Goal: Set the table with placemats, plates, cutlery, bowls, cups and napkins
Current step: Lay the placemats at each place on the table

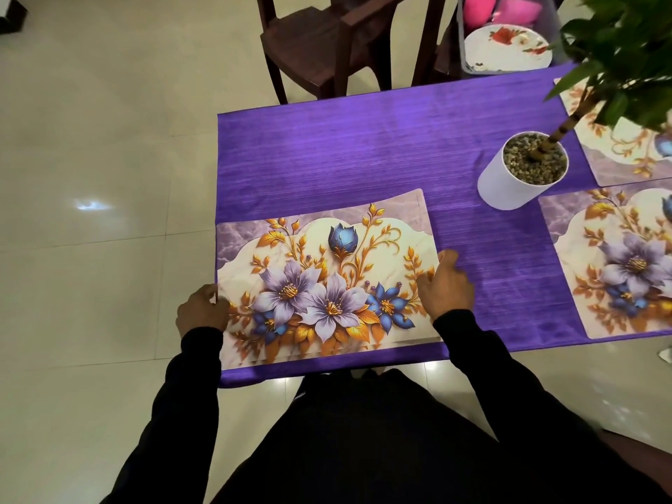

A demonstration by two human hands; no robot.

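Head view: I have a floral placemat (pixel 327 281) at the near left corner of the bench (pixel 363 147), which is covered in purple cloth. My left hand (pixel 202 309) pinches the mat's left edge, fingers curled round it; my right hand (pixel 445 285) rests on the right edge with fingers loosely bent, and I cannot tell whether the thumb is tucked under the mat or merely pressing. The mat's left edge lies flush with the bench's left edge, and its near edge appears to lift slightly. Judgement: the step in hand is squaring this mat. To do it well I should slide it slightly inward from the left edge, keep its long side parallel to the near edge, press it flat, then let go. A second placemat (pixel 614 263) and a third placemat (pixel 625 140) lie to the right, both cut off by the frame. A potted plant (pixel 523 172) stands between them and my mat, its leaves hiding part of the third. A flowered plate (pixel 507 47) sits in a clear container (pixel 462 38) beyond the bench. Cutlery, bowls, cups and napkins are not visible.
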